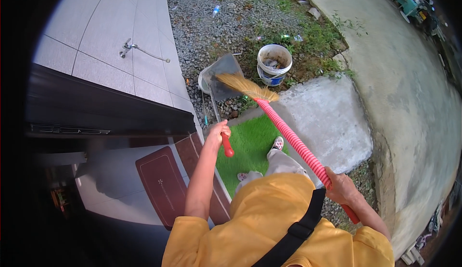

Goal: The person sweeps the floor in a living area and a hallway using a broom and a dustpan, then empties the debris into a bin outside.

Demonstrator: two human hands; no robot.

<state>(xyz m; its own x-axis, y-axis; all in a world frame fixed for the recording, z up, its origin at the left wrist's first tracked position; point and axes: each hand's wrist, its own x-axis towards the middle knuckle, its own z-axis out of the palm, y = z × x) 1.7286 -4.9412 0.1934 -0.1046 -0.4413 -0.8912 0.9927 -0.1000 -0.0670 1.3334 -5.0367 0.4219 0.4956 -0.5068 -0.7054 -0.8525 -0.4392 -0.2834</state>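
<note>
My left hand (pixel 217 132) is closed around the red-ended handle of a long-handled dustpan (pixel 225 86). The grey pan is out over the gravel, beside a white container (pixel 203 80) that it partly hides. In my right hand (pixel 340 185) is the red-and-white striped handle of a straw broom (pixel 292 137), gripped near its red end. The broom's straw bristles (pixel 249 86) overlap the pan in view; whether they touch it I cannot tell.
A white bucket (pixel 274 62) with debris inside stands on weedy gravel beyond the broom. Green artificial turf (pixel 242 137) lies underfoot, beside a concrete slab (pixel 325 122). A wall tap with a hose (pixel 144 50) is at left, above a dark door frame. A maroon mat (pixel 162 187) lies inside the doorway.
</note>
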